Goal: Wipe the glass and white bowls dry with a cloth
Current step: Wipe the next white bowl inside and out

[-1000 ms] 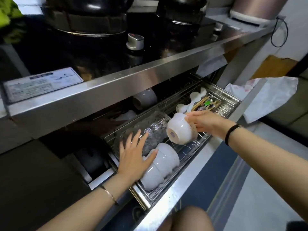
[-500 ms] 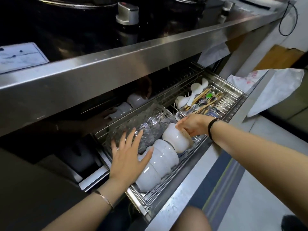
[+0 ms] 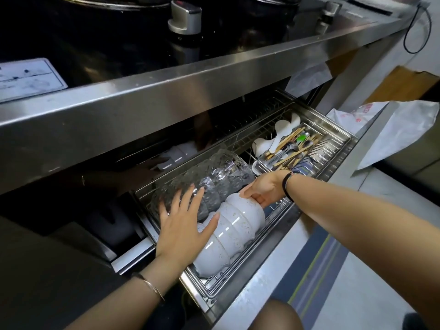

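Note:
A row of nested white bowls [image 3: 232,236] lies on its side in the pulled-out wire drawer rack [image 3: 238,281]. Behind it lies a row of nested patterned glass bowls [image 3: 214,179]. My left hand [image 3: 183,222] rests flat, fingers spread, over the left end of both rows. My right hand [image 3: 264,188] grips the rim of the end white bowl, pressed onto the right end of the white row. No cloth is in either hand.
A cutlery tray [image 3: 295,148] with chopsticks, spoons and white ladles fills the drawer's right part. The steel counter edge [image 3: 166,96] overhangs the drawer, a stove knob [image 3: 184,19] above it. A white plastic bag [image 3: 392,134] lies at the right.
My right hand brought the single white bowl down and left and nested it onto the end of the white row. My left hand stayed on the bowls. The camera moved closer.

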A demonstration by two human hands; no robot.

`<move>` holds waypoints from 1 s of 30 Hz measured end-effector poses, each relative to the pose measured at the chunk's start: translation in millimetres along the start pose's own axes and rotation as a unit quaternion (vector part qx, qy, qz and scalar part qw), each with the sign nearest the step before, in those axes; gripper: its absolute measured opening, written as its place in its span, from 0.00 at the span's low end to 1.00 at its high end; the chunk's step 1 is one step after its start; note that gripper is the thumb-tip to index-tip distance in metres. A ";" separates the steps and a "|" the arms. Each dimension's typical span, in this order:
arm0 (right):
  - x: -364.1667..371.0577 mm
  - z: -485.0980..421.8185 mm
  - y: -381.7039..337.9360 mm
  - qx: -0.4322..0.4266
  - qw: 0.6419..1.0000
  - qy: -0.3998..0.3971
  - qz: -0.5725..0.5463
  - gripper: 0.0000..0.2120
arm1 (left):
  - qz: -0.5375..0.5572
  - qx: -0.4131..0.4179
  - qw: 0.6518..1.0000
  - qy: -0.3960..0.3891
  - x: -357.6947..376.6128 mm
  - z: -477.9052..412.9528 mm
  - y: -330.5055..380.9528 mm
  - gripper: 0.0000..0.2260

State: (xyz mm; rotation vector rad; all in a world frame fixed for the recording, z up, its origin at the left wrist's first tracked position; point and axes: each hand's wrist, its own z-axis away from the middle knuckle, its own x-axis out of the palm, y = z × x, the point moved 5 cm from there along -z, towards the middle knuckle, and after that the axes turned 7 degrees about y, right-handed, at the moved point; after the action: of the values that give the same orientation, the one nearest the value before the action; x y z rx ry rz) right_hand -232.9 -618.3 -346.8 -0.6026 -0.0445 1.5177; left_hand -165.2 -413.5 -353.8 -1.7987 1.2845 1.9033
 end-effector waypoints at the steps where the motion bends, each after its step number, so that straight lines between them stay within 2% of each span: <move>1: -0.9 0.4 0.2 0.002 1.000 0.006 -0.001 0.18 | 0.004 0.000 1.000 0.003 -0.3 -0.2 0.0 0.35; 15: -3.5 -0.3 3.3 0.025 0.999 0.022 0.016 0.19 | 0.005 -0.001 1.000 0.009 -1.8 0.3 0.2 0.36; 23: 1.2 12.0 -2.2 0.007 0.999 0.023 0.044 0.22 | -0.007 -0.001 1.000 -0.004 -0.9 -0.6 0.1 0.36; 27: -4.8 27.4 -12.0 -0.043 0.988 0.111 0.099 0.21 | -0.007 -0.001 1.000 -0.004 -2.5 -1.2 0.4 0.37; 30: -6.8 56.4 -18.4 -0.128 0.977 0.159 0.058 0.17 | -0.003 0.005 1.000 -0.015 -5.5 0.6 2.7 0.37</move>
State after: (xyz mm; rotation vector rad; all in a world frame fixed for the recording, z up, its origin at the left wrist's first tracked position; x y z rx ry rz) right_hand -238.6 -604.3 -289.1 -1.0655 0.0412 1.5217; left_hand -166.3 -412.5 -347.8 -1.7605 1.2751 1.9112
